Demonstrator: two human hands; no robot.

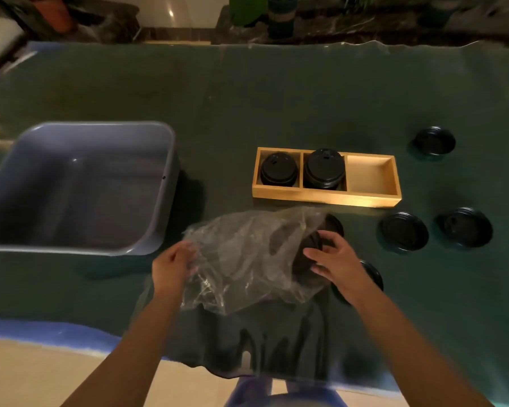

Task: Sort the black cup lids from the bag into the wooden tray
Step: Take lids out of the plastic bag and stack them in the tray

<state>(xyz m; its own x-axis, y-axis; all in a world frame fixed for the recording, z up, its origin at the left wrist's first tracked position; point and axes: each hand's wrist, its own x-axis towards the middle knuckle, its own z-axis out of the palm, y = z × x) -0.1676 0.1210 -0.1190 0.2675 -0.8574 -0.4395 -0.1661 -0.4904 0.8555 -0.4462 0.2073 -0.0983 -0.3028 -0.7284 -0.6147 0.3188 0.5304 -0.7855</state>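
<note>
Now my left hand point(174, 264) pinches the clear plastic bag point(247, 259), while my right hand's point(332, 264) fingers curl round black lids point(313, 245) at its mouth.

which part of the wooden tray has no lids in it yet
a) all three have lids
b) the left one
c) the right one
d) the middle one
c: the wooden tray holds a stack of black lids in its left compartment and another stack in the middle, while the right compartment shows only bare wood.
</note>
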